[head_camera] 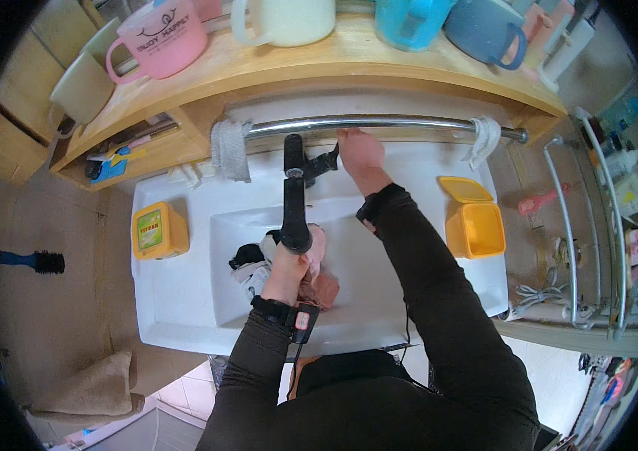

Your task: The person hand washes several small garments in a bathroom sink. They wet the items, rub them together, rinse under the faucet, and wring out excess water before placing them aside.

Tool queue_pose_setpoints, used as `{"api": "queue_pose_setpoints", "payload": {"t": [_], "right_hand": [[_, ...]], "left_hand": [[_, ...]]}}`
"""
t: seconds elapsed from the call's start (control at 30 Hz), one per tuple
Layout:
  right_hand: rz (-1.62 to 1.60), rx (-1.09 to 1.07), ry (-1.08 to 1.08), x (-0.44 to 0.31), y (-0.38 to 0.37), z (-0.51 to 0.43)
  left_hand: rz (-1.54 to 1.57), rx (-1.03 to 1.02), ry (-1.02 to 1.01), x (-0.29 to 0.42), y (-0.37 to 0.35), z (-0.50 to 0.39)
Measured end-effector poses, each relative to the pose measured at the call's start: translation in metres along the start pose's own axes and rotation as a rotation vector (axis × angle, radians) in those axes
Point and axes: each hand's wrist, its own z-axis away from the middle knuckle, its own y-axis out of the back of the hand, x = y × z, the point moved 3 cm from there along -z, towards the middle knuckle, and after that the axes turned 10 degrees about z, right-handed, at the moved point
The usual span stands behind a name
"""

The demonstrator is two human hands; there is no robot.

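Note:
A white sink (364, 270) lies before me under a black faucet (294, 214). My left hand (288, 265) is beneath the faucet's spout, over a wet pink cloth (317, 287); the spout hides its fingers, so its hold cannot be told. Black and white cloth pieces (248, 268) lie in the basin to the left of that hand. My right hand (361, 152) is beside the end of the faucet's black side handle (322, 163), just below a chrome rail (364, 121). Its fingers are partly hidden, and whether it touches the handle is unclear.
A yellow closed tub (160, 231) stands on the sink's left ledge, an open yellow container (475, 228) on the right ledge. A wooden shelf (353, 73) with several mugs spans above the rail. Small cloths hang at both rail ends. Wire racks (564, 237) are at right.

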Motion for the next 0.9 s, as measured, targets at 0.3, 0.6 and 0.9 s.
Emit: {"api": "queue_pose_setpoints", "payload": {"t": [0.3, 0.6, 0.9], "right_hand": [[-0.772, -0.484, 0.508, -0.038, -0.059, 0.196], [-0.882, -0.53, -0.026, -0.07, -0.092, 0.205], [-1.205, -0.856, 0.146, -0.036, -0.046, 0.207]], "left_hand": [[0.116, 0.199, -0.067, 0.004, 0.021, 0.005], [0.199, 0.085, 0.041, -0.007, 0.013, 0.031], [0.368, 0.143, 0.023, 0.001, 0.005, 0.017]]}}
